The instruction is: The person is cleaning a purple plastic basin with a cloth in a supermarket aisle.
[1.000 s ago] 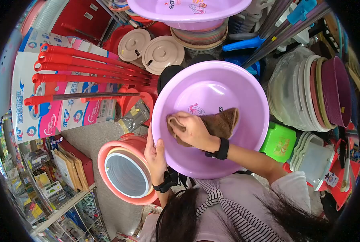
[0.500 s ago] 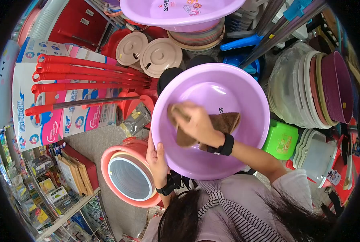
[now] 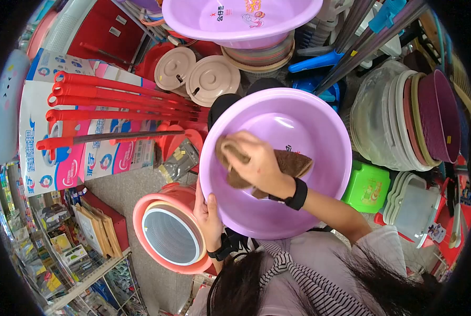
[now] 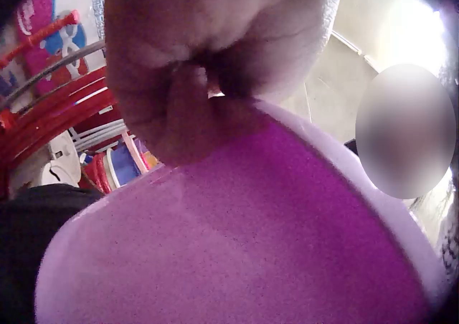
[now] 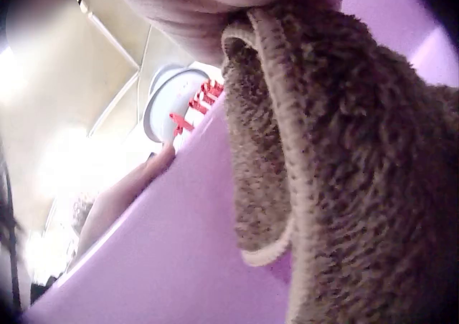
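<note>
A round purple basin (image 3: 277,218) sits in front of the person's body, tilted so its inside faces up in the head view. The left hand (image 3: 208,220) grips its left rim, thumb uppermost; in the left wrist view bent fingers (image 4: 190,116) meet the basin's outer wall (image 4: 215,238). Inside, the right hand (image 3: 260,164), motion-blurred at the fingers, holds a brown fleecy cloth (image 3: 294,162) by its left part against the basin's left inner side. Up close in the right wrist view, the cloth (image 5: 358,159) shows a stitched, folded edge hanging below the hand.
Another purple basin (image 3: 277,26) lies on a stack ahead. Red-handled poles (image 3: 114,110) stick out at left beside lidded beige bins (image 3: 213,79). An orange bucket (image 3: 140,231) with a grey basket stands left; stacked tubs (image 3: 399,121) and a green stool (image 3: 367,185) are at right.
The right hand has shifted slightly up and right inside the basin with the cloth, which now covers the printed cartoon. The left hand keeps its place on the rim.
</note>
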